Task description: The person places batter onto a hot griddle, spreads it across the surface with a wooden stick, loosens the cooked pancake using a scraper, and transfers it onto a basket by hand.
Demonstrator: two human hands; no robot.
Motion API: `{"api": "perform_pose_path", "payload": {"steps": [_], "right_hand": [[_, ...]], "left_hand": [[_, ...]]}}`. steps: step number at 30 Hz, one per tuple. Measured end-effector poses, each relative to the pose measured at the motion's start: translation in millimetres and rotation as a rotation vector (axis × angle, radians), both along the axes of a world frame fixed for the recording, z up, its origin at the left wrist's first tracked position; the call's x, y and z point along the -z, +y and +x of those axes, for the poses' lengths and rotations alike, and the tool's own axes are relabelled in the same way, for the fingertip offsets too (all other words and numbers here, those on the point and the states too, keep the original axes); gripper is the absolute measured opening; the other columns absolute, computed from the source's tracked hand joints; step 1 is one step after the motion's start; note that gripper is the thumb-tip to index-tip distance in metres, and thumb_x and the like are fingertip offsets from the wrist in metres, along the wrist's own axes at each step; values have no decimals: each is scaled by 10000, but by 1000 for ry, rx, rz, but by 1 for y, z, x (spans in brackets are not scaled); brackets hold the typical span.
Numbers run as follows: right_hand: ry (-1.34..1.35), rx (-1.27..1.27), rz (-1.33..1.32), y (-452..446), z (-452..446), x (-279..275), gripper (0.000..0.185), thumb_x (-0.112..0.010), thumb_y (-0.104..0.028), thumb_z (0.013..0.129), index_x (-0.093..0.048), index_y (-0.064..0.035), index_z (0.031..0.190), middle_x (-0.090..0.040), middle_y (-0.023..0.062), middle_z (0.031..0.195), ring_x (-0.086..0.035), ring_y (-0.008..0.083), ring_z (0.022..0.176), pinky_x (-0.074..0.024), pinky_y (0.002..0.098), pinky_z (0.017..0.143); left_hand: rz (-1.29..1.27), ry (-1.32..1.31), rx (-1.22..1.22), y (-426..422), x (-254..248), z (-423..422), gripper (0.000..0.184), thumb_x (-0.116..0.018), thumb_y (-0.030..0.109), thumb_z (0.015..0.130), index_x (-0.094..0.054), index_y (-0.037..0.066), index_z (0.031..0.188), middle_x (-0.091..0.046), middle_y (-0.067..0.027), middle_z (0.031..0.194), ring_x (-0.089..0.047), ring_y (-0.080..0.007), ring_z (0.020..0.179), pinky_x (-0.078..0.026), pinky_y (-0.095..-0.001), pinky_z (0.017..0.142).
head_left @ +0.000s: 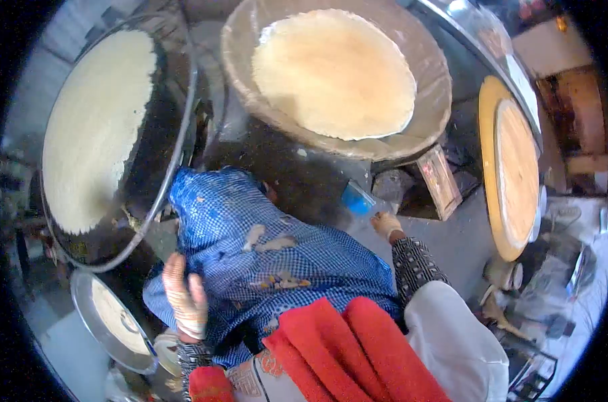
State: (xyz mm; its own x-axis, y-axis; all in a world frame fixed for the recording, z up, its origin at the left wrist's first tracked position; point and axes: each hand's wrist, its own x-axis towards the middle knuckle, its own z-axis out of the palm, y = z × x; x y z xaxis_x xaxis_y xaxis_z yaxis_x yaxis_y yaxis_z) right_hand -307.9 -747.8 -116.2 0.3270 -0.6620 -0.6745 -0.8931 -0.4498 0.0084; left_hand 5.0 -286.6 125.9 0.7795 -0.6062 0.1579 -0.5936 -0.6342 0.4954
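Observation:
My left hand (185, 298), with a pale wrapping on it, is raised over the blue checked cloth on my lap (250, 234). Its fingers are stretched out and hold nothing. To its upper left is a round dark griddle (158, 127) with a thin pale sheet of batter (99, 127) spread across it. Low on my right, my right hand (387, 226) is closed at the end of a blue-and-clear plastic piece (357, 199), whose exact kind I cannot make out. Ahead, a plastic-lined basin (431, 87) holds large round thin flatbreads (334, 74).
At lower left stands a metal bowl (84, 295) with pale batter in it. A yellow round board (490, 167) with a round tan piece (517, 174) is at the right. A wooden block (439, 181) is under the basin. Bags and clutter (552, 288) lie at far right.

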Motion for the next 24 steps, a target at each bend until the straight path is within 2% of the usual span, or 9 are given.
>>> {"api": "perform_pose_path", "payload": {"steps": [3, 5, 7, 9, 10, 11, 13, 17, 24], "right_hand": [[-83, 126, 111, 11, 15, 30, 475, -579, -409, 907, -612, -65, 1233, -654, 200, 1217, -608, 397, 1141, -485, 469, 962], [-7, 105, 165, 11, 32, 36, 525, -543, -441, 916, -542, -70, 1287, -660, 218, 1181, -615, 417, 1115, -492, 490, 940], [45, 90, 213, 13, 33, 38, 570, -526, -465, 922, -486, -74, 1335, -665, 227, 1159, -623, 426, 1096, -498, 501, 925], [52, 102, 217, 10, 29, 49, 611, -528, -480, 926, -443, -78, 1379, -668, 225, 1152, -632, 423, 1082, -503, 501, 918], [-5, 155, 217, 17, 30, 88, 607, -541, -487, 923, -460, -76, 1362, -669, 224, 1152, -634, 419, 1081, -505, 497, 916], [-47, 189, 192, 20, 28, 102, 604, -555, -495, 920, -477, -74, 1346, -669, 223, 1152, -635, 415, 1080, -506, 494, 914], [-119, 256, 143, 22, 26, 128, 596, -569, -497, 916, -496, -71, 1326, -670, 220, 1149, -637, 408, 1076, -508, 488, 910], [-124, 354, 109, 10, 27, 159, 578, -575, -478, 913, -504, -69, 1316, -671, 214, 1138, -637, 400, 1064, -509, 484, 901], [-103, 439, 106, 22, -8, 140, 548, -585, -443, 908, -518, -64, 1297, -673, 204, 1118, -638, 386, 1041, -510, 475, 886]], "left_hand": [[32, 12, 226, -64, -29, -5, 502, -596, 96, 875, -485, -43, 1345, -497, -247, 1361, -451, -456, 1284, -321, -559, 1115], [69, 41, 304, -93, -29, -5, 529, -561, 300, 900, -502, -29, 1311, -470, -240, 1376, -378, -478, 1315, -249, -610, 1124], [163, 79, 331, -120, -41, -9, 639, -484, 509, 914, -510, -6, 1291, -431, -224, 1404, -312, -474, 1347, -182, -646, 1127], [206, 106, 395, -159, -48, -3, 647, -482, 533, 905, -523, 11, 1284, -432, -223, 1398, -317, -469, 1341, -163, -665, 1117], [284, 87, 453, -183, -31, 4, 644, -475, 534, 902, -527, 15, 1279, -445, -223, 1385, -330, -469, 1331, -156, -667, 1116], [344, 118, 440, -194, -36, 9, 652, -468, 546, 896, -530, 20, 1276, -455, -221, 1375, -340, -467, 1321, -152, -668, 1116], [469, 184, 422, -204, -40, 14, 669, -454, 570, 885, -536, 29, 1270, -474, -216, 1354, -360, -464, 1302, -143, -670, 1116], [501, 114, 390, -205, -35, 3, 693, -429, 621, 863, -563, 45, 1225, -498, -212, 1316, -388, -448, 1274, -133, -685, 1105], [629, 55, 368, -204, -36, -2, 649, -419, 610, 876, -574, 68, 1197, -517, -191, 1281, -399, -433, 1275, -134, -680, 1118]]}}
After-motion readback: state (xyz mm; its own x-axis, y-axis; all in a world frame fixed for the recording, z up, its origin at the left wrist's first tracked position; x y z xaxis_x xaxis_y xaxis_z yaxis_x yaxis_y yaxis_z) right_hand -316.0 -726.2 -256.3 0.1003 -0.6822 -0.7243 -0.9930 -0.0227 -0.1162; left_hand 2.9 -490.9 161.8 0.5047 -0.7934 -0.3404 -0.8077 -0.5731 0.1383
